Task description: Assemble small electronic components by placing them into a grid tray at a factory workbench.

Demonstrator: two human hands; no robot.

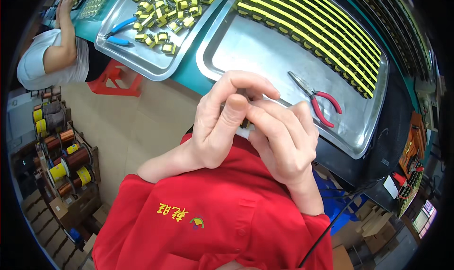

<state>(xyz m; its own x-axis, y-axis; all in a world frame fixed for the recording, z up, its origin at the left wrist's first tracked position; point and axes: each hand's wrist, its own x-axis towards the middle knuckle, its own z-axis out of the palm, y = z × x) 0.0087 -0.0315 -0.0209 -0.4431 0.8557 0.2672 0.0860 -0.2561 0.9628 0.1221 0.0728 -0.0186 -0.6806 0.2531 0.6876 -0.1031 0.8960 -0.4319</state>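
Note:
My two hands meet in front of my chest, just off the near edge of the right-hand metal tray (255, 38). Between them is a small dark and yellowish part (245, 123), mostly hidden by fingers; what shows matches the small transformers in the trays. My left hand (213, 119) is closed round it, thumb and forefinger curved over the top. My right hand (283, 137) pinches at its other side with bent fingers. A white wrap (242, 132) shows between the hands. Nearest to my right hand, red-handled pliers (312, 96) lie in the tray, jaws pointing up and left.
Rows of yellow-taped transformers (312, 29) fill the tray's far side. Another metal tray (106, 29) holds a loose pile of transformers (165, 10) and blue-handled cutters (118, 38). A co-worker (54, 57) sits at far left near a red stool (116, 78). Wire spools (66, 161) stand at left.

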